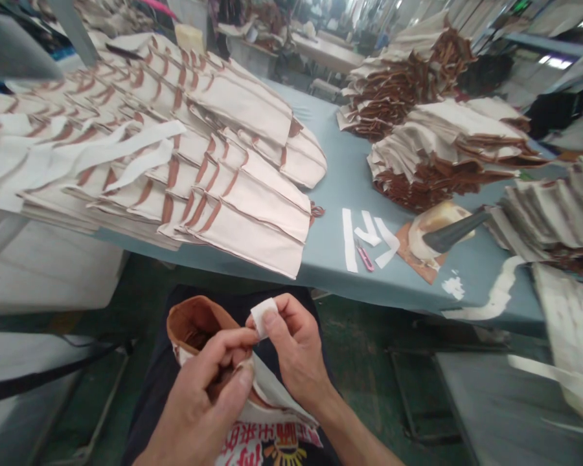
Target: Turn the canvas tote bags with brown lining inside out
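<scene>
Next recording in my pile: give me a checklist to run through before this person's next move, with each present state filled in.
1. White patch secure: ok, pinched in the right hand.
2. Fabric piece steadied: ok, gripped by the left hand.
3. Left fingertips clear of the patch: cannot tell, they overlap it closely in this view.
4. Patch's underside ready: cannot tell, it is hidden.
5. Pink-handled tool set down: ok, lying on the blue table.
6. Spare white strips at hand: ok, beside that tool.
</scene>
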Demonstrator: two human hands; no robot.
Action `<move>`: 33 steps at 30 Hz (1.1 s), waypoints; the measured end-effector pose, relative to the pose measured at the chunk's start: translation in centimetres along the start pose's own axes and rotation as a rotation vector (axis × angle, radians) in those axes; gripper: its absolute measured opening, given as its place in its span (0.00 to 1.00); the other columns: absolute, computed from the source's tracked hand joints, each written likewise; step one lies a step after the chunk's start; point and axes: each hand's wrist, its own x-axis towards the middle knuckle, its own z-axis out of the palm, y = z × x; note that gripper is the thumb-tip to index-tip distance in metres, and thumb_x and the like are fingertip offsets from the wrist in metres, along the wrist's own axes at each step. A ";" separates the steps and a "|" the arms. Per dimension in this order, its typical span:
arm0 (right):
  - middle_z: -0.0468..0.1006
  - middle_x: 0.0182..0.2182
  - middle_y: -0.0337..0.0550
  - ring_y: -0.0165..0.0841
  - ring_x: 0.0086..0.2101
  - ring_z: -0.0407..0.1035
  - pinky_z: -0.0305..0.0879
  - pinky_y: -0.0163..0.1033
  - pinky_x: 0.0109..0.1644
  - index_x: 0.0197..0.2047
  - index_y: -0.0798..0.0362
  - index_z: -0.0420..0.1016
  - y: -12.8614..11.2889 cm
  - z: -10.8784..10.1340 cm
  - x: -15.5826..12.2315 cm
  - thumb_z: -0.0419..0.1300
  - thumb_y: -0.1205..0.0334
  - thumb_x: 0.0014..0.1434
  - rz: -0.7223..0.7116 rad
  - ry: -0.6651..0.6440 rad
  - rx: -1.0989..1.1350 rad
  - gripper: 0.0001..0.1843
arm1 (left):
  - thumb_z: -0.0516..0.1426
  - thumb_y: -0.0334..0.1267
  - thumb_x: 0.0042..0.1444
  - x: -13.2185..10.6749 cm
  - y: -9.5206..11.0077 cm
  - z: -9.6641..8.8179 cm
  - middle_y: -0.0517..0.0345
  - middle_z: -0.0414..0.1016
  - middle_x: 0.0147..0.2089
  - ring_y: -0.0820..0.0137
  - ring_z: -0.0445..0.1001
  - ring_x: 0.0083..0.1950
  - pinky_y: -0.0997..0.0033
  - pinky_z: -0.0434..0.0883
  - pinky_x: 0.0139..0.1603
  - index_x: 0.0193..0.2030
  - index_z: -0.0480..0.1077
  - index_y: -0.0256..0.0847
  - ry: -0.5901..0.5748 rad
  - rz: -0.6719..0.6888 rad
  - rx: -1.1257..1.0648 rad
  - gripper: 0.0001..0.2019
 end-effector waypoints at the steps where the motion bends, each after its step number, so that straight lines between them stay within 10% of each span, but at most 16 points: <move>1: 0.85 0.32 0.42 0.33 0.32 0.77 0.74 0.38 0.41 0.39 0.51 0.78 0.6 0.0 0.0 0.67 0.38 0.71 0.018 0.012 0.026 0.23 | 0.64 0.50 0.63 -0.3 -0.4 -0.2 0.61 0.81 0.36 0.68 0.79 0.34 0.75 0.74 0.35 0.49 0.79 0.44 -0.005 -0.033 -0.040 0.15; 8: 0.71 0.22 0.31 0.26 0.21 0.57 0.56 0.33 0.25 0.38 0.50 0.73 5.6 0.4 -2.1 0.65 0.26 0.68 0.171 0.033 0.021 0.32 | 0.73 0.60 0.56 -0.6 -3.8 -2.0 0.64 0.77 0.30 0.70 0.73 0.31 0.76 0.69 0.33 0.42 0.75 0.43 -0.053 -0.324 -0.194 0.24; 13: 0.65 0.20 0.29 0.25 0.22 0.54 0.53 0.33 0.27 0.35 0.50 0.72 6.6 0.3 -2.5 0.67 0.31 0.66 0.247 -0.020 -0.022 0.29 | 0.67 0.65 0.63 -0.6 -6.6 -4.0 0.59 0.76 0.28 0.69 0.69 0.30 0.74 0.64 0.31 0.33 0.80 0.40 -0.168 -0.269 0.020 0.27; 23: 0.70 0.23 0.33 0.26 0.25 0.58 0.50 0.34 0.29 0.32 0.52 0.76 -4.2 -2.0 -3.0 0.65 0.49 0.68 0.210 -0.295 -0.348 0.17 | 0.58 0.60 0.75 1.3 -2.8 -5.5 0.63 0.71 0.26 0.72 0.64 0.26 0.75 0.61 0.27 0.29 0.75 0.42 -0.235 0.086 0.134 0.28; 33: 0.72 0.23 0.31 0.26 0.23 0.58 0.50 0.33 0.26 0.35 0.50 0.76 -7.5 -2.0 -2.7 0.66 0.51 0.69 0.114 -0.274 -0.453 0.13 | 0.59 0.67 0.72 3.0 -0.2 -4.1 0.67 0.59 0.23 0.75 0.54 0.24 0.75 0.53 0.24 0.26 0.67 0.41 -0.494 0.003 -0.167 0.33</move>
